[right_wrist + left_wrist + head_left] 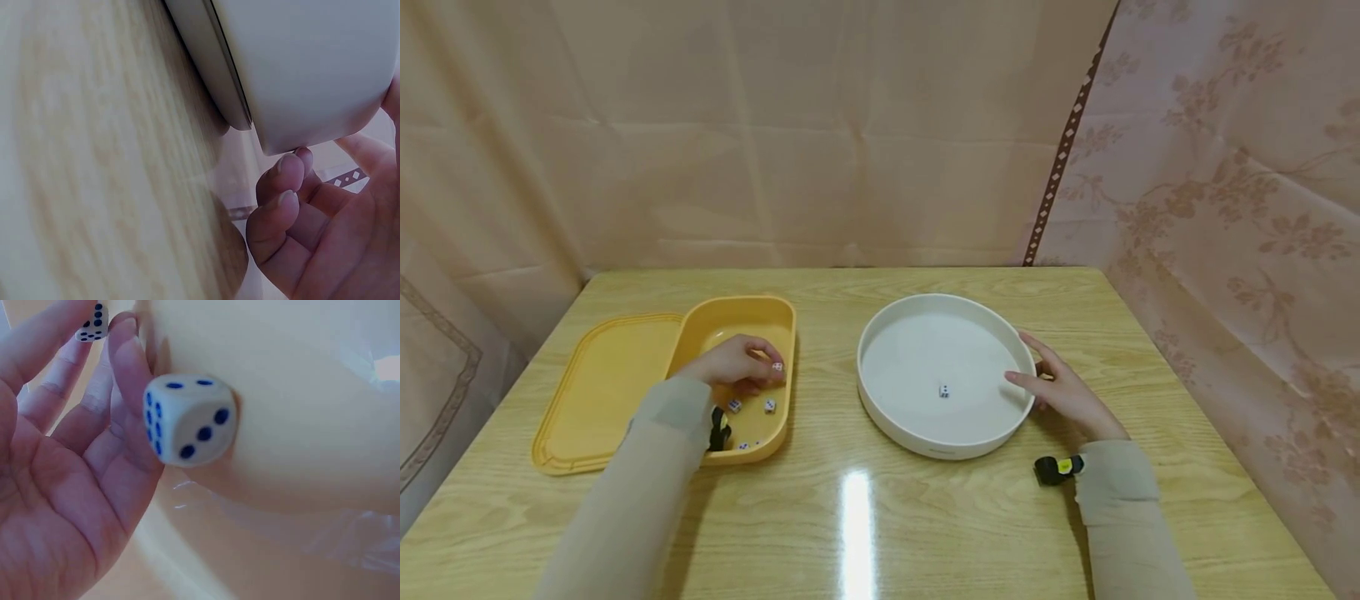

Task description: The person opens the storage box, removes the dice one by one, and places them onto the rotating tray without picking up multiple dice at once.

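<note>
My left hand (733, 362) is inside a yellow box (792, 333) and pinches a white die (777, 367) between thumb and fingertips. In the left wrist view the pinched die (94, 328) shows at the top, while another die (190, 422) with blue pips lies beside the fingers. Several more dice, including one die (771, 406), lie on the box floor. My right hand (1067, 396) holds the right rim of a round white tray (947, 450), thumb over the edge and other fingers outside. A single die (944, 392) sits in this tray.
To the left of the box lies a flat yellow lid (602, 392), against its side. Everything stands on a wood-grain table (827, 350). Behind the table hangs a beige curtain (812, 150), with a floral curtain (1240, 167) on the right.
</note>
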`<state>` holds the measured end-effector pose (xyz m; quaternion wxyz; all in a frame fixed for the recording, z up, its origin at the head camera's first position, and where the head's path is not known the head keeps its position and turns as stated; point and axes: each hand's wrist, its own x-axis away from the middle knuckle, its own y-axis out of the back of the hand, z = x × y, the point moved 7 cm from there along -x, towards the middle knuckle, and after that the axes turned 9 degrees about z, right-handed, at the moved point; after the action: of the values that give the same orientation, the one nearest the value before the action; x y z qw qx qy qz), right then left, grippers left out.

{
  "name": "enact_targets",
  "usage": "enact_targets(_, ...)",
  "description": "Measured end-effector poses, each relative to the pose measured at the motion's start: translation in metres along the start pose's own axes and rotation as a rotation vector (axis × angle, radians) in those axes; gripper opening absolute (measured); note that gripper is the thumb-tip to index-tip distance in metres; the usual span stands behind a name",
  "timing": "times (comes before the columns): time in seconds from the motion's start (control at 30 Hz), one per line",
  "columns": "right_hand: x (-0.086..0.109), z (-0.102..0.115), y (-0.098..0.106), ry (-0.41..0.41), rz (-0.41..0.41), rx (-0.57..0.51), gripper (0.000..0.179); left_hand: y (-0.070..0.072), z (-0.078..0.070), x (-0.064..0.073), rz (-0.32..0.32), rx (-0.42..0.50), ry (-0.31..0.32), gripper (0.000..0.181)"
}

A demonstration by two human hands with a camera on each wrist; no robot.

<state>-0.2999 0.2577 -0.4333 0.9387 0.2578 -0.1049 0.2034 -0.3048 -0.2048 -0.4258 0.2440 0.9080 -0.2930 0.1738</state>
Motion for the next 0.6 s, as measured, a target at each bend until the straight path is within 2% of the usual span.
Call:
enact_targets(0.17,0.001,0.000,0.000,0.006,0.007,-0.010,0.086,0.007,-0.005,0.003,-0.063,-0.050,-0.006,0.030)
enact_targets(0.3,0.002,0.001,0.000,0.013,0.007,-0.014,0.086,0.014,-0.005,0.007,-0.131,-0.043,-0.002,0.034)
enact_targets(0.43,0.002,0.002,0.000,0.020,0.004,-0.021,0.086,0.017,-0.004,0.009,-0.146,-0.007,-0.016,0.039)
enact_targets(0.6,0.002,0.002,0.000,0.022,0.006,-0.020,0.086,0.020,-0.011,0.015,-0.171,0.009,-0.043,0.045)
